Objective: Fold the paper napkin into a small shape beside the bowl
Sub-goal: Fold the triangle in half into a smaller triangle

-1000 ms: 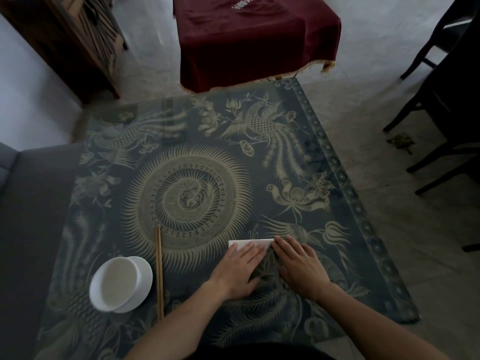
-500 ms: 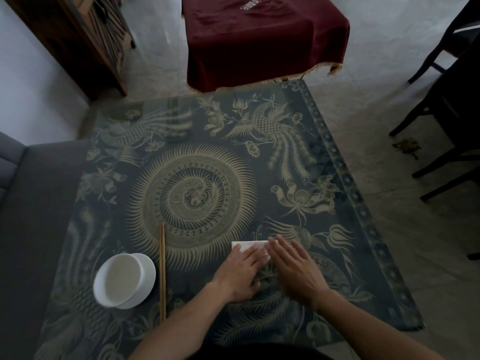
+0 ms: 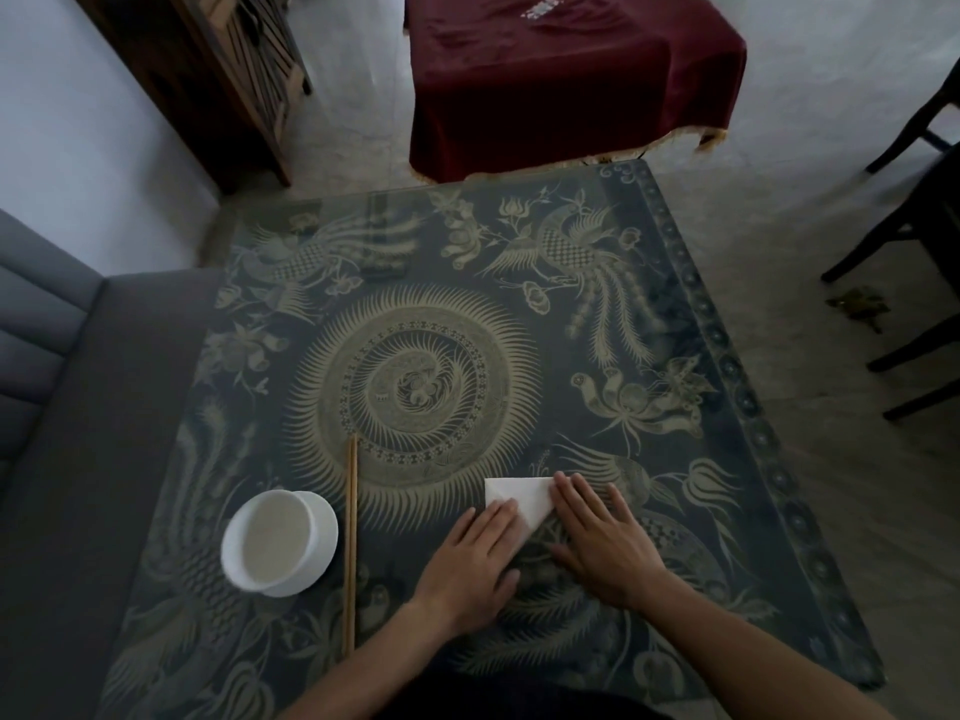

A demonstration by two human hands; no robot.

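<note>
A white paper napkin lies folded into a triangle on the patterned glass table, near its front edge. My left hand lies flat with its fingertips pressing the napkin's lower left part. My right hand lies flat beside it, fingertips touching the napkin's right edge. Part of the napkin is hidden under my left fingers. A white bowl sits on a white saucer far to the left of the napkin, with a pair of wooden chopsticks lying between them.
A grey sofa borders the table's left side. A table under a dark red cloth stands beyond the far edge. Dark chair legs stand on the floor to the right, and a wooden cabinet is at the back left.
My hands have spread apart and slid back, uncovering more of the napkin, which now shows as a white triangle. The camera view has shifted slightly.
</note>
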